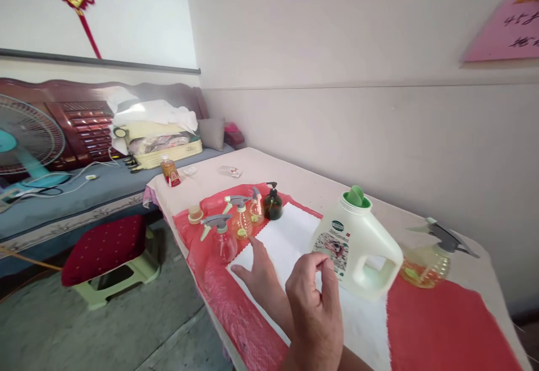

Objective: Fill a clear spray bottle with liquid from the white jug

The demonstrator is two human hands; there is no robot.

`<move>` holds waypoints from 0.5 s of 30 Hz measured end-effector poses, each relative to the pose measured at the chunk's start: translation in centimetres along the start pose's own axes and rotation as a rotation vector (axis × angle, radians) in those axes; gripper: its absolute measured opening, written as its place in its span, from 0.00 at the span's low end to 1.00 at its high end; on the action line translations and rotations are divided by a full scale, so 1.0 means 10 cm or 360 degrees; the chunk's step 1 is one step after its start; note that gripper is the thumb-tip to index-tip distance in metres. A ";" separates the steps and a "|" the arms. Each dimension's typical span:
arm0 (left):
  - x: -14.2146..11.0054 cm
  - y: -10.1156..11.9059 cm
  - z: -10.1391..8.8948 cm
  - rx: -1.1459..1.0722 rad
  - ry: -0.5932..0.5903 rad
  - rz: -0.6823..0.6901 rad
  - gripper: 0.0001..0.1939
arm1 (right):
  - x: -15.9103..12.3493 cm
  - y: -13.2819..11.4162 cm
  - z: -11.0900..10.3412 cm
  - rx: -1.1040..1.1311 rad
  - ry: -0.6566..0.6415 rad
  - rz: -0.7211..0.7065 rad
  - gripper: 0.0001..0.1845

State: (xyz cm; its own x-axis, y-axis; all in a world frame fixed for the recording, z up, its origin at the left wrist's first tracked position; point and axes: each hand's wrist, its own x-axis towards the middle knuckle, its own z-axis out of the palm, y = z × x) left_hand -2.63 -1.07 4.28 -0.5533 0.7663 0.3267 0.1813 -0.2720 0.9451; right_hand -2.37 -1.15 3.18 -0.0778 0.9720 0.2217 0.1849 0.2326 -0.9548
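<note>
My left hand (257, 270) lies flat on a white cloth (290, 236), fingers stretched out and holding nothing. My right hand (315, 303) hovers above the cloth just left of a white detergent jug (357, 242) with a green cap. Its fingers are curled with thumb and forefinger close together, and the palm is hidden. Beyond my left hand stand three small clear spray bottles (241, 219) with grey triggers and a dark pump bottle (273, 202).
A red sheet (442, 326) covers the table's near part. A larger spray bottle (425, 261) with amber liquid stands right of the jug. A small orange bottle (170, 171) sits at the far corner. A red stool (107, 253), a fan (25, 141) and a bench stand at left.
</note>
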 end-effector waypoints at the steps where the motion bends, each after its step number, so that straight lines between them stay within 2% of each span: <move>1: 0.01 -0.02 -0.01 -0.0008 -0.0008 0.0031 0.13 | 0.00 -0.02 0.00 -0.0042 0.0134 0.0011 0.29; 3: 0.03 -0.07 -0.03 -0.0014 -0.0013 0.0082 0.15 | 0.00 -0.01 -0.01 -0.0073 0.0193 0.0022 0.34; 6: 0.07 -0.10 -0.08 0.0007 -0.0013 0.0120 0.14 | 0.02 0.01 0.02 -0.0034 0.0122 0.0021 0.34; 9: 0.09 -0.08 -0.15 0.0056 0.0034 0.0086 0.10 | 0.01 -0.03 0.09 -0.0064 0.0107 -0.0086 0.33; 12: 0.05 -0.02 -0.16 0.0088 0.0087 0.0201 0.09 | -0.04 0.00 0.09 -0.0336 0.0259 -0.0304 0.29; 15: -0.05 0.03 -0.09 0.0139 0.0098 0.0555 0.10 | -0.09 0.23 -0.04 -0.0796 0.0511 -0.0761 0.22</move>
State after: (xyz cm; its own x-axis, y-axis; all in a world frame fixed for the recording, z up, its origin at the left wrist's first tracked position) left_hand -3.06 -2.02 4.37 -0.4933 0.5989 0.6308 0.4351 -0.4581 0.7752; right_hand -1.47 -1.48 0.89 0.0136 0.7060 0.7080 0.6304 0.5436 -0.5542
